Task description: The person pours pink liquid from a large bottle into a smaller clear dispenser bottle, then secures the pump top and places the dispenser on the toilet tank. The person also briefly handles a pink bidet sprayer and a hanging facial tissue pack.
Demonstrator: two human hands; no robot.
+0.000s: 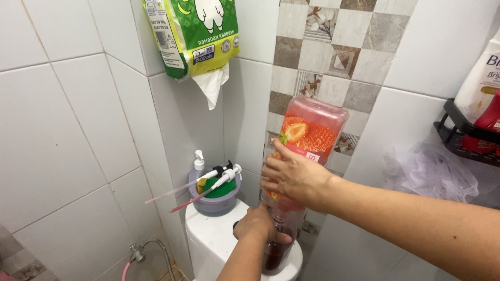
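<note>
My right hand (294, 177) grips a large pink bottle (312, 127) with strawberries on its label, held upside down above a smaller bottle (276, 252). The smaller bottle stands on the white toilet tank lid (216, 239) and holds dark red liquid. My left hand (258, 224) wraps around the smaller bottle's upper part, just below the big bottle's mouth. Where the two bottles meet is hidden by my hands.
A grey bowl (214, 204) on the tank holds a green sponge (221, 188), pump heads with long tubes and a small white pump bottle (198, 162). A green tissue pack (195, 34) hangs on the tiled wall. A black rack (461, 138) with bottles is at right, a mesh sponge (432, 171) below it.
</note>
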